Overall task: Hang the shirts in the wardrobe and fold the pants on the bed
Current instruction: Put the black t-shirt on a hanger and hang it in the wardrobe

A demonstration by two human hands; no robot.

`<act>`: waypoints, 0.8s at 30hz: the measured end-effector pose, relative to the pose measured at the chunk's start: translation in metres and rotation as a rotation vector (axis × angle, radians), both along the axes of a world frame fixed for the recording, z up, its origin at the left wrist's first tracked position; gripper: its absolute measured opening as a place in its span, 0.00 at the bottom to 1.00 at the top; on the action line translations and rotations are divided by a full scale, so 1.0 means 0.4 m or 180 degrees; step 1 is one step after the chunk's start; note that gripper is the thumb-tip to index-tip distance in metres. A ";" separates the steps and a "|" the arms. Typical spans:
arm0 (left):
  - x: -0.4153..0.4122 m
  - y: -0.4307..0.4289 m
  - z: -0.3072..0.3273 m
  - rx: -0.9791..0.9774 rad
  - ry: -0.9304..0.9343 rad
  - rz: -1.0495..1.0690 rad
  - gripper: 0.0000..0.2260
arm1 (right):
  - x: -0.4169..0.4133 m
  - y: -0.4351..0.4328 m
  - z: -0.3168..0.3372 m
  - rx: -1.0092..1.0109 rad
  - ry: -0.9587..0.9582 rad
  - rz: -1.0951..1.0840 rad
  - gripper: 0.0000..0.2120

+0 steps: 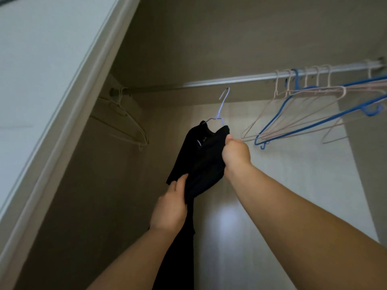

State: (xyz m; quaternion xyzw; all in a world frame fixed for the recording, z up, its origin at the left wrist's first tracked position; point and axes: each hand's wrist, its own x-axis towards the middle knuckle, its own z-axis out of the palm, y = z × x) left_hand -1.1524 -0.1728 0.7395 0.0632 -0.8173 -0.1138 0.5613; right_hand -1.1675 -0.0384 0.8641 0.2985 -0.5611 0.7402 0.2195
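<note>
A black shirt (201,160) hangs on a pale lilac wire hanger (222,105) inside the wardrobe. The hanger's hook is just below the metal rail (230,78) and does not touch it. My right hand (235,152) grips the shirt's right shoulder together with the hanger and holds it up. Lower down, my left hand (170,206) holds the bunched black cloth, fingers wrapped around its left edge. The rest of the shirt trails down between my forearms.
Several empty pink and blue hangers (310,109) crowd the rail's right half. Two pale hangers (123,122) hang at its left end. The white wardrobe door (41,80) stands open on the left. The rail between the two hanger groups is bare.
</note>
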 end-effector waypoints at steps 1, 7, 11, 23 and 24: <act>-0.002 0.002 0.009 -0.0097 0.0038 -0.0057 0.29 | -0.001 0.008 0.011 -0.0009 0.0031 -0.0040 0.16; -0.022 -0.001 0.089 -0.0898 0.0053 0.0744 0.41 | 0.003 0.027 0.080 -0.0050 0.0165 -0.0137 0.15; -0.030 -0.002 0.165 -0.1028 0.0219 0.0877 0.36 | 0.000 0.033 0.137 -0.0118 0.0294 -0.0370 0.17; -0.071 0.011 0.314 -0.0784 -0.0019 0.0377 0.28 | -0.030 0.024 0.267 0.0039 0.0342 -0.0640 0.19; -0.074 0.006 0.316 -0.0778 -0.0073 0.0293 0.27 | -0.035 0.016 0.268 0.0156 0.0404 -0.0667 0.19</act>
